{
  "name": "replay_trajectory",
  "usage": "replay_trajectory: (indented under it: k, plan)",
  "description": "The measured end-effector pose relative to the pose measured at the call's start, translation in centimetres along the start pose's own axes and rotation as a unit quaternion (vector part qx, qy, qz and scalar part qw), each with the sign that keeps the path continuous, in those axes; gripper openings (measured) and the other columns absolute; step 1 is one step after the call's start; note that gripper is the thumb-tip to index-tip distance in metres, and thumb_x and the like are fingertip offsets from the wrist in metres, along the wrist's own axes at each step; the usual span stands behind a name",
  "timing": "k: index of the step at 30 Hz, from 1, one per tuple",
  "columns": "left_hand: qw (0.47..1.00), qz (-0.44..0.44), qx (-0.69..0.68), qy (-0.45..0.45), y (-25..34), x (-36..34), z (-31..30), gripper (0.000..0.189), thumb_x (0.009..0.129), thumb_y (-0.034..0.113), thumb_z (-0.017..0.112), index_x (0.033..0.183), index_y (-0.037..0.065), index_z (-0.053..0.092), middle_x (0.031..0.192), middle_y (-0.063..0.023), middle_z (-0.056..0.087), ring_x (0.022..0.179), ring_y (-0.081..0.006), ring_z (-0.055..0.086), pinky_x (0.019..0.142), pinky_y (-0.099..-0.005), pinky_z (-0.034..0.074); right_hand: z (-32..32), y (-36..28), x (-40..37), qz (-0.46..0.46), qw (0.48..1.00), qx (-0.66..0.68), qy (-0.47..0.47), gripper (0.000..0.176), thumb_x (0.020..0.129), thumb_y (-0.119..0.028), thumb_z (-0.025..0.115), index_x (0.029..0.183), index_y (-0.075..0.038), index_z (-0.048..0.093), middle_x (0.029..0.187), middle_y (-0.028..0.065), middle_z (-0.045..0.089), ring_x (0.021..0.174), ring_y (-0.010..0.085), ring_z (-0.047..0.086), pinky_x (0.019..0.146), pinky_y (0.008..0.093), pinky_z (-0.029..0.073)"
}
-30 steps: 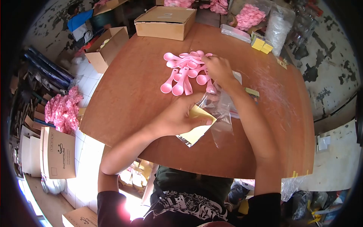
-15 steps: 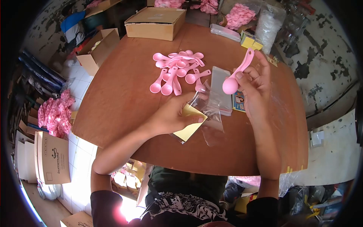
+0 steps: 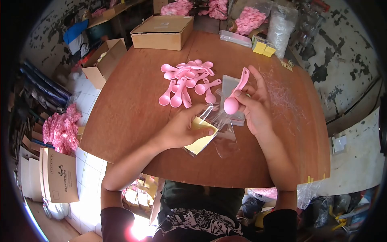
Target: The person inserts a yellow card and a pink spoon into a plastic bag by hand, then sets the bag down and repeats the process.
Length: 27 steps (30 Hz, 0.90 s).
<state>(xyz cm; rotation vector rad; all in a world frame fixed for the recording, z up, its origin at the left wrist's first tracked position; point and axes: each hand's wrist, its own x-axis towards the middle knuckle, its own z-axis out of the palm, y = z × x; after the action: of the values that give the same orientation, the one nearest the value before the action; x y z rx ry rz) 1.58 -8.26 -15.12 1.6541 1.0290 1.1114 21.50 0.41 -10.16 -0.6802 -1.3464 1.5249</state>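
Note:
My left hand [image 3: 180, 130] grips a clear plastic bag [image 3: 207, 111] with a yellow card [image 3: 200, 136] inside, thumb pressed on the card. The bag's mouth points up and to the right. Between thumb and fingers of my right hand [image 3: 256, 109] is a pink measuring spoon [image 3: 236, 94], bowl down and handle up, close to the bag's mouth. Behind the right hand lies a stack of clear plastic bags [image 3: 230, 83], partly hidden. A pile of pink measuring spoons [image 3: 183, 78] rests on the table beyond my left hand.
On the brown table [image 3: 129, 101], a closed cardboard box [image 3: 162, 34] stands at the far edge. Small yellow boxes [image 3: 263, 46] and a clear plastic case [image 3: 235, 38] sit at the back right. A person in blue [image 3: 76, 34] is at the far left, near an open carton [image 3: 105, 60].
My right hand has brought the pink measuring spoon left and slightly down, nearer to the bag's mouth. My left hand keeps hold of the bag with the card.

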Motion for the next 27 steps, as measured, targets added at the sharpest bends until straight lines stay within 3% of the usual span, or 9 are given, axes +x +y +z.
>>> replay_trajectory:
  k: [2,7,9,11,13,18,20,22,27]
  plan:
    - [1.000,0.025,0.002,0.003,0.2,-0.1,0.1,0.052,0.085,0.008,0.074,0.130,-0.001,0.049,0.104,-0.0040,0.066,0.090,-0.0057,0.060,0.074,-0.0233,0.049,-0.1,-0.1,0.1,-0.026,1.000,-0.012,0.006,0.072,0.087,0.004,0.062,0.147,-0.010,0.025,0.097,0.0089,0.063,0.093,0.0169,0.064,0.080,0.0338,0.056]
    - [0.999,-0.008,-0.027,-0.015,0.5,-0.3,0.3,0.052,0.085,0.007,0.074,0.130,0.000,0.049,0.104,-0.0037,0.065,0.091,-0.0055,0.059,0.075,-0.0231,0.049,0.4,-0.4,-0.1,-0.095,0.993,-0.064,0.039,0.068,0.087,0.003,0.064,0.144,-0.008,0.028,0.096,0.0092,0.065,0.091,0.0153,0.065,0.083,0.0308,0.054]
    - [1.000,0.001,-0.021,-0.015,0.4,-0.2,0.2,0.053,0.085,0.007,0.074,0.131,0.000,0.049,0.105,-0.0038,0.065,0.092,-0.0056,0.059,0.075,-0.0233,0.049,0.5,0.0,-0.1,-0.166,0.978,-0.120,0.029,0.061,0.088,0.001,0.065,0.140,-0.005,0.032,0.098,0.0102,0.066,0.092,0.0150,0.065,0.084,0.0287,0.053]
    - [1.000,0.009,-0.015,-0.015,0.2,-0.2,0.2,0.053,0.085,0.007,0.074,0.131,-0.001,0.049,0.105,-0.0040,0.065,0.093,-0.0056,0.059,0.076,-0.0236,0.049,0.9,0.1,-0.4,-0.171,0.975,-0.137,0.029,0.059,0.088,0.001,0.065,0.138,-0.004,0.034,0.097,0.0102,0.066,0.092,0.0146,0.065,0.083,0.0287,0.052]
    - [1.000,-0.010,-0.028,-0.010,0.0,-0.2,0.0,0.053,0.084,0.015,0.076,0.128,0.001,0.050,0.109,-0.0087,0.064,0.100,-0.0128,0.060,0.083,-0.0302,0.049,1.3,0.4,-0.7,-0.175,0.972,-0.153,0.028,0.056,0.088,0.000,0.066,0.135,-0.004,0.035,0.097,0.0101,0.066,0.092,0.0142,0.065,0.083,0.0287,0.052]
    - [0.999,0.031,-0.015,0.011,-0.5,0.1,0.2,0.050,0.084,0.016,0.076,0.124,0.000,0.052,0.109,-0.0094,0.065,0.100,-0.0128,0.062,0.081,-0.0298,0.050,2.1,1.1,-1.3,-0.150,0.976,-0.154,-0.018,0.049,0.089,-0.004,0.067,0.130,-0.003,0.040,0.097,0.0087,0.066,0.091,0.0125,0.064,0.080,0.0269,0.052]
    - [0.998,0.056,-0.009,0.016,-0.4,0.1,0.3,0.048,0.085,0.017,0.075,0.123,-0.001,0.052,0.109,-0.0095,0.065,0.099,-0.0125,0.062,0.081,-0.0299,0.050,2.3,1.3,-1.3,-0.164,0.972,-0.166,-0.001,0.039,0.090,-0.005,0.065,0.124,-0.002,0.046,0.098,0.0075,0.066,0.091,0.0112,0.063,0.079,0.0260,0.051]
    - [1.000,0.023,-0.005,0.019,0.1,0.0,0.3,0.052,0.085,0.016,0.075,0.127,-0.001,0.051,0.110,-0.0113,0.065,0.100,-0.0136,0.062,0.084,-0.0311,0.050,1.9,1.5,-1.2,-0.134,0.985,-0.109,-0.027,0.026,0.091,-0.005,0.064,0.114,0.000,0.053,0.098,0.0057,0.065,0.092,0.0098,0.061,0.079,0.0264,0.051]
    - [0.998,0.058,-0.023,0.032,-0.3,0.2,0.7,0.060,0.083,0.016,0.077,0.132,-0.002,0.047,0.115,-0.0145,0.063,0.104,-0.0175,0.062,0.088,-0.0327,0.049,2.1,1.1,-1.6,-0.100,0.984,-0.133,-0.067,0.013,0.091,-0.004,0.064,0.102,0.002,0.063,0.099,0.0050,0.066,0.094,0.0097,0.061,0.083,0.0269,0.051]
